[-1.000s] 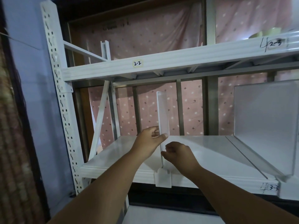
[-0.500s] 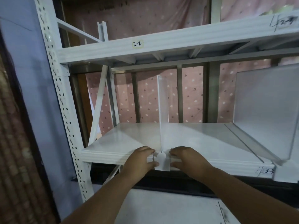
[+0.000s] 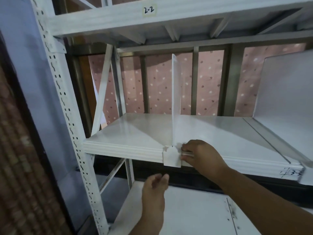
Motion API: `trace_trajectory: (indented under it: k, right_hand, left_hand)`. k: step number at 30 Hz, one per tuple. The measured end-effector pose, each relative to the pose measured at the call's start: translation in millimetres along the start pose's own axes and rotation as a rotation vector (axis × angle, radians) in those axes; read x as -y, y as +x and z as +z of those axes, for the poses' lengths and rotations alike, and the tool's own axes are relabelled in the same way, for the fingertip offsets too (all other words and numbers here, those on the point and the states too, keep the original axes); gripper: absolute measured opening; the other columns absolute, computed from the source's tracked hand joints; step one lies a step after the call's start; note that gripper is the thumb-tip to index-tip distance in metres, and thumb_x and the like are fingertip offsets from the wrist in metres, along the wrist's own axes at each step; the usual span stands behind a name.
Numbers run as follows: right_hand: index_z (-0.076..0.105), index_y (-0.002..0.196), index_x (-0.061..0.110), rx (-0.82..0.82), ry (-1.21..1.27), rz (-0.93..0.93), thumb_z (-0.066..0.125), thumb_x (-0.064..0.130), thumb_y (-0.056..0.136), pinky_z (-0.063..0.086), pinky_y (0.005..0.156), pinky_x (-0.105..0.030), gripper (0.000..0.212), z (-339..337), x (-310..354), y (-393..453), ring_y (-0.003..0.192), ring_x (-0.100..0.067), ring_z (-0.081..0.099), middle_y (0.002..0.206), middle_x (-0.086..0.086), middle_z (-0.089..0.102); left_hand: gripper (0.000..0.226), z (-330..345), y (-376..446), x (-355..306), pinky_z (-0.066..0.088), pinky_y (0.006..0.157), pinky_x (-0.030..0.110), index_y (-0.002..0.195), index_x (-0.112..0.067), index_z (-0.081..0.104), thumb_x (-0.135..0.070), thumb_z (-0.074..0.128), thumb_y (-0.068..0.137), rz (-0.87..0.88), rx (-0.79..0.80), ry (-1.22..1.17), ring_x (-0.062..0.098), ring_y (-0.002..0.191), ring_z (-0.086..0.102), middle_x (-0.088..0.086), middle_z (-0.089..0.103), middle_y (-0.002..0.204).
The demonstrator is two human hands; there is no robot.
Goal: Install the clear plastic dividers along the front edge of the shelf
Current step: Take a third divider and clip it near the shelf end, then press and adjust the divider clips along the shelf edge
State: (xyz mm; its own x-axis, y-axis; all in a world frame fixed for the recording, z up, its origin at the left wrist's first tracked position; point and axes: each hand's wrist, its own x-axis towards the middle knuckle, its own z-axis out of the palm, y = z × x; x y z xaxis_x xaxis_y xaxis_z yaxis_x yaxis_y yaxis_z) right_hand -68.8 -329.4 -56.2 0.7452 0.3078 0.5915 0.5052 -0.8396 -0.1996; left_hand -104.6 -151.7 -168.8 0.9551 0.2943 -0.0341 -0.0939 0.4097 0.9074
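A clear plastic divider [image 3: 176, 99] stands upright on the white shelf [image 3: 132, 133], its white clip [image 3: 171, 157] hooked over the shelf's front edge. My right hand [image 3: 201, 155] rests on the front edge just right of the clip, fingertips pressed against the clip's side. My left hand [image 3: 155, 187] hangs below the shelf edge, apart from the divider, fingers loose and holding nothing. A second clear divider [image 3: 286, 92] stands on the shelf at the far right.
A perforated white upright post [image 3: 67, 116] frames the rack on the left. An upper shelf beam labelled 2-2 [image 3: 149, 10] runs overhead. A lower white shelf [image 3: 194, 211] lies beneath my arms. Pink dotted fabric [image 3: 160, 85] hangs behind the rack.
My left hand has let go of the clip and dropped below the shelf edge. My right hand stays at the clip. The view has moved closer and lower.
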Motion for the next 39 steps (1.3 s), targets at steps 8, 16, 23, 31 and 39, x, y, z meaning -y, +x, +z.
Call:
trace_trajectory:
  k: [8,16,23,31,39]
  right_hand:
    - [0.077,0.093,0.021,-0.007,0.032,0.022,0.076,0.033,0.083,0.05,0.072,-0.032,0.016,-1,1,-1,0.083,-0.016,0.06,0.086,0.003,0.067]
    - [0.077,0.093,0.021,-0.018,0.066,0.112,0.075,0.038,0.081,0.051,0.076,-0.034,0.02,0,5,-2,0.088,-0.013,0.059,0.09,0.005,0.068]
    - [0.073,0.085,0.014,-0.036,0.036,0.183,0.076,0.049,0.077,0.05,0.072,-0.037,0.035,6,11,1,0.085,-0.016,0.057,0.084,0.002,0.063]
    - [0.069,0.091,0.016,-0.031,0.021,0.179,0.075,0.046,0.079,0.045,0.071,-0.03,0.033,12,10,0,0.087,-0.016,0.054,0.089,0.002,0.062]
    - [0.065,0.125,0.026,0.062,0.084,0.111,0.069,0.048,0.085,0.046,0.097,-0.023,0.045,-6,1,-16,0.116,-0.01,0.055,0.124,0.01,0.063]
  left_hand:
    - [0.043,54,2,-1,0.055,0.103,0.044,0.129,0.004,0.07,-0.014,0.069,0.09,-0.304,0.239,-0.605,0.027,0.105,0.078,0.019,0.079,0.114]
    - [0.026,59,8,9,0.068,0.085,0.036,0.117,0.005,0.075,-0.011,0.064,0.1,-0.272,0.174,-0.631,0.026,0.099,0.081,0.019,0.082,0.107]
    - [0.022,55,11,4,0.068,0.084,0.038,0.116,0.003,0.074,-0.011,0.062,0.103,-0.253,0.148,-0.588,0.025,0.097,0.082,0.017,0.083,0.105]
    - [0.023,53,10,0,0.058,0.095,0.044,0.117,0.003,0.075,-0.011,0.06,0.106,-0.261,0.149,-0.541,0.026,0.094,0.082,0.02,0.082,0.109]
    - [0.041,55,-1,8,0.058,0.095,0.041,0.125,-0.004,0.076,-0.031,0.071,0.095,-0.246,0.242,-0.508,0.029,0.114,0.078,0.021,0.077,0.126]
